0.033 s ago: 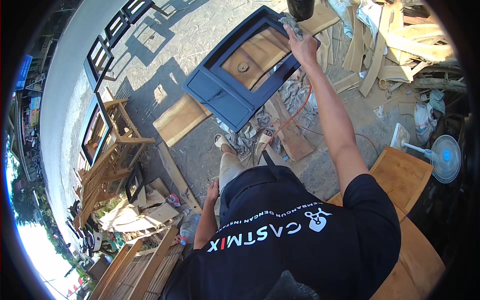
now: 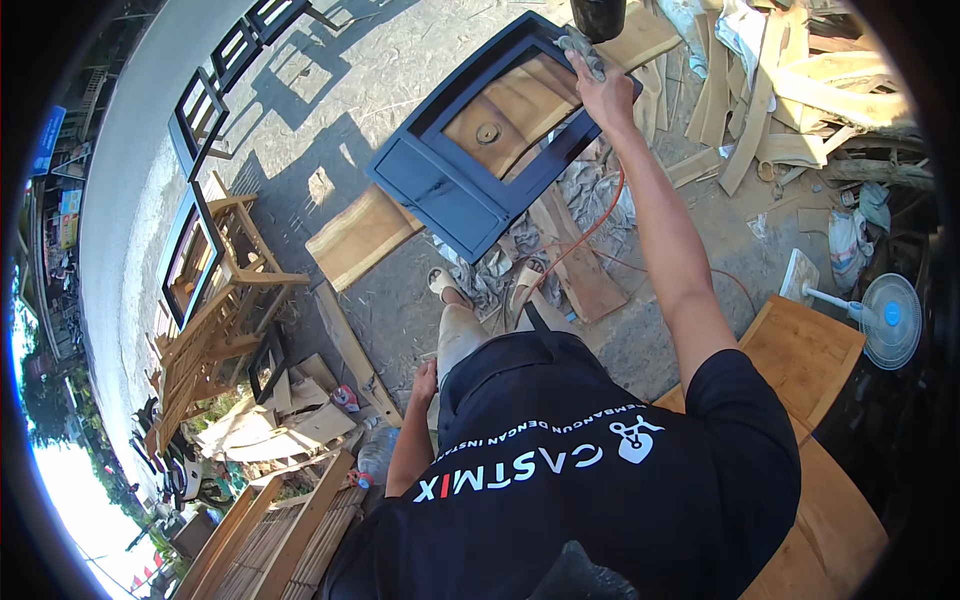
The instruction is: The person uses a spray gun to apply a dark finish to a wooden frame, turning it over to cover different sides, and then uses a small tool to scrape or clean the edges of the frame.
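A: Containers?
B: Dark bucket [image 2: 598, 18] standing top centre, contents hidden.
A: Hands?
B: Right hand [image 2: 606, 98] clamping grey rag [image 2: 582, 50] on dark frame [image 2: 430, 190], upper centre; left hand [image 2: 425, 380] hanging, grip unclear. Wood scraps [image 2: 748, 120] littering ground [image 2: 650, 338].

The frame [image 2: 440, 190] is left of the fan [image 2: 892, 320].

Open-air furniture workshop beside road [image 2: 130, 150] — scrap planks [image 2: 822, 92], wooden frames [image 2: 265, 278].

two hands [image 2: 425, 382] [image 2: 608, 102], one fan [image 2: 891, 321]
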### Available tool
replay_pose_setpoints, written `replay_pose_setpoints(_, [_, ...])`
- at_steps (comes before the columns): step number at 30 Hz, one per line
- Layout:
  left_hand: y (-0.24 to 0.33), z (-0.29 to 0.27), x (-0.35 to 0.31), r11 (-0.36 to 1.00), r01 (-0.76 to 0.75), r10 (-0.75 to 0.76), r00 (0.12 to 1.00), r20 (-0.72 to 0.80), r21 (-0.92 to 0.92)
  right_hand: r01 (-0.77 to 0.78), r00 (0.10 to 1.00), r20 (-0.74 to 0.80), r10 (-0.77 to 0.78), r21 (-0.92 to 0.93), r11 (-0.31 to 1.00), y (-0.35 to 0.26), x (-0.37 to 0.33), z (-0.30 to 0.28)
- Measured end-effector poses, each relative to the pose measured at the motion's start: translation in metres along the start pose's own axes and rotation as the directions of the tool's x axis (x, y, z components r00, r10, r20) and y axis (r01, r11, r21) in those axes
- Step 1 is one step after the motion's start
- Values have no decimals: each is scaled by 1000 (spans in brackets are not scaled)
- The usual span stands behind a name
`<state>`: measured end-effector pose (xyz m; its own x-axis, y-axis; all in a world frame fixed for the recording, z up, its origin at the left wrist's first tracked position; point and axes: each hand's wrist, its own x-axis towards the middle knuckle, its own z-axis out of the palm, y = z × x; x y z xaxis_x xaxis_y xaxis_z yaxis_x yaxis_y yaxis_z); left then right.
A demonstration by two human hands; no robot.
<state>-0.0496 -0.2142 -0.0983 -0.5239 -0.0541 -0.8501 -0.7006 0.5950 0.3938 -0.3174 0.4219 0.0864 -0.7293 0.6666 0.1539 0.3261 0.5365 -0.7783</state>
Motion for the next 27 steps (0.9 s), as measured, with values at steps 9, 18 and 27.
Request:
replay_pose_setpoints(9, [18, 4, -3, 990, -62, 64, 998, -17, 128, 127, 941, 301, -156, 112, 986, -56, -72, 25])
replay_pose_setpoints(18, [-17, -21, 36, 992, 76, -59, 985, 163, -100, -36, 815, 566, -122, 260, 965, -83, -129, 54])
replay_pose_setpoints(27, [-21, -47, 39, 996, 75, -69, 993, 98, -56, -67, 848, 520, -104, 299, 952, -86, -94, -4])
